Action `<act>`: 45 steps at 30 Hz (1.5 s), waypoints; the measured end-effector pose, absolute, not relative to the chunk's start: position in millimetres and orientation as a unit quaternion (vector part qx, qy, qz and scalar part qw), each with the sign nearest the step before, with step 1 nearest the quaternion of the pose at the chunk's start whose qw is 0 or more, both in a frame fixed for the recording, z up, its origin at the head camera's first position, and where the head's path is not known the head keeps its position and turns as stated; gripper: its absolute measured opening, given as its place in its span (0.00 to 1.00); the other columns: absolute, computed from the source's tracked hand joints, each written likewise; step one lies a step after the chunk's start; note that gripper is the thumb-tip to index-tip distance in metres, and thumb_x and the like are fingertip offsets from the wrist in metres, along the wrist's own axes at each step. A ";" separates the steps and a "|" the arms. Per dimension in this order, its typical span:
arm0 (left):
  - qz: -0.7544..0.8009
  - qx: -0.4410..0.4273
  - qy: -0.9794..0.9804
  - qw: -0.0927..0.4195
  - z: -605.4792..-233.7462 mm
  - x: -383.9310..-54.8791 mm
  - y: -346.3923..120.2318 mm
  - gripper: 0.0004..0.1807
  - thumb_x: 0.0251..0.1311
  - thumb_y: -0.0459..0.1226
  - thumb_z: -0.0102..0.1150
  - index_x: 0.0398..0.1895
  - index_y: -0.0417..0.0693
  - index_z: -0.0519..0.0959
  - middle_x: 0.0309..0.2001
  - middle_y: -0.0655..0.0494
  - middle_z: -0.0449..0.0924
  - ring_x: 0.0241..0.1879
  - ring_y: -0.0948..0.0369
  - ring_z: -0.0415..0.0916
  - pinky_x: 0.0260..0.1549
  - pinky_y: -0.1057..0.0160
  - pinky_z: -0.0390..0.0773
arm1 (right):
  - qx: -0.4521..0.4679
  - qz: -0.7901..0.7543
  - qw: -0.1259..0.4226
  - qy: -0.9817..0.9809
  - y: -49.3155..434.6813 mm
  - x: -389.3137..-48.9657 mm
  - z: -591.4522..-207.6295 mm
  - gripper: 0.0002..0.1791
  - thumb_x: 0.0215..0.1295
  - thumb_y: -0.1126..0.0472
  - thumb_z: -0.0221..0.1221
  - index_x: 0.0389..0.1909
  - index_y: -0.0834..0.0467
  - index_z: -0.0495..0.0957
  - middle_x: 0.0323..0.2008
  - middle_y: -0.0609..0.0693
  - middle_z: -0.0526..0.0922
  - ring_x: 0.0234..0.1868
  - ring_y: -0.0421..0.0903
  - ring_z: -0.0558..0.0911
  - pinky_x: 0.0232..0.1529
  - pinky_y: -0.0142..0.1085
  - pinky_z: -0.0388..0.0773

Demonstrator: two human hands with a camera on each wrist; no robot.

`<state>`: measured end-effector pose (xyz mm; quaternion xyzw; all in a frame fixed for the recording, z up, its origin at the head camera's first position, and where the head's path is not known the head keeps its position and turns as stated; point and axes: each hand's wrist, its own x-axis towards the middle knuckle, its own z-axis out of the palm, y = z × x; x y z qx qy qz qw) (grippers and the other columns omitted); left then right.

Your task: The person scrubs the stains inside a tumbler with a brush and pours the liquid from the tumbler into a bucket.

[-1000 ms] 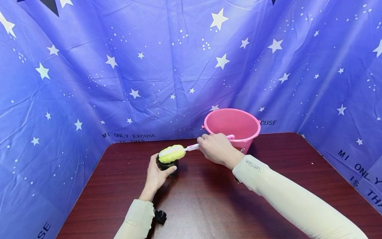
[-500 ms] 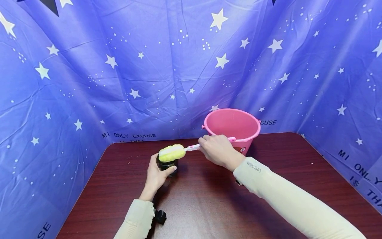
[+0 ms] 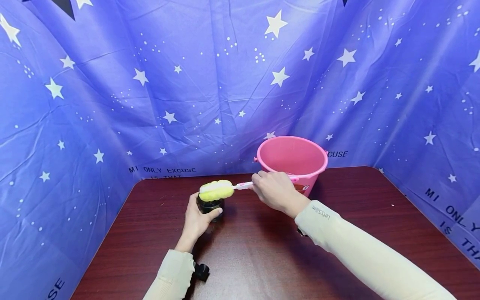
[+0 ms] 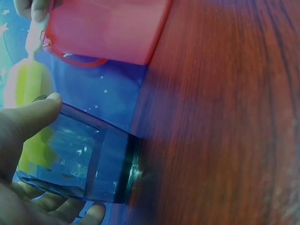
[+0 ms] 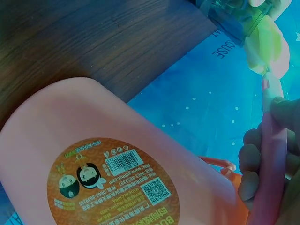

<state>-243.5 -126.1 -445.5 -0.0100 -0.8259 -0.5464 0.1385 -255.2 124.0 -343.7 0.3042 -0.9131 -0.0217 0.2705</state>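
Observation:
My left hand (image 3: 198,218) grips a clear, dark-looking glass cup (image 4: 93,157), thumb on one side and fingers on the other. The cup's base seems to rest on the table. My right hand (image 3: 279,189) holds the pink-and-white handle (image 5: 273,140) of a bottle brush, fingers curled round it. The brush's yellow-and-white sponge head (image 3: 216,190) lies nearly level across the mouth of the cup. In the left wrist view, part of the yellow sponge shows behind the thumb; whether any of it dips inside the cup I cannot tell.
A pink bucket (image 3: 292,143) stands at the back of the dark red wooden table (image 3: 360,216), just behind my right hand. An orange label (image 5: 112,183) is on its side. Blue star-printed cloth (image 3: 225,83) surrounds the table's back and sides.
The right hand has shifted slightly right and toward me. The brush now lies a little more level, and its sponge head has turned slightly. The left hand and cup have stayed put.

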 end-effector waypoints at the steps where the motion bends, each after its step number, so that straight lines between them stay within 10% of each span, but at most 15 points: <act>1: -0.546 -0.009 -0.827 0.137 -445.2 -243.2 -125.9 0.43 0.39 0.35 0.77 0.61 0.41 0.63 0.56 0.42 0.73 0.57 0.49 0.70 0.57 0.50 0.67 | 0.302 -0.019 0.271 -0.914 124.3 -254.9 -344.2 0.10 0.62 0.54 0.60 0.26 0.53 0.73 0.21 0.45 0.73 0.21 0.48 0.77 0.15 0.40 0.69; 45: -0.548 -0.006 -0.826 0.136 -444.0 -241.1 -123.7 0.44 0.41 0.35 0.77 0.62 0.41 0.63 0.57 0.42 0.71 0.57 0.48 0.69 0.57 0.50 0.68 | 0.249 0.082 0.275 -0.925 134.4 -239.2 -365.3 0.09 0.63 0.52 0.61 0.26 0.49 0.75 0.20 0.41 0.70 0.19 0.44 0.73 0.16 0.38 0.65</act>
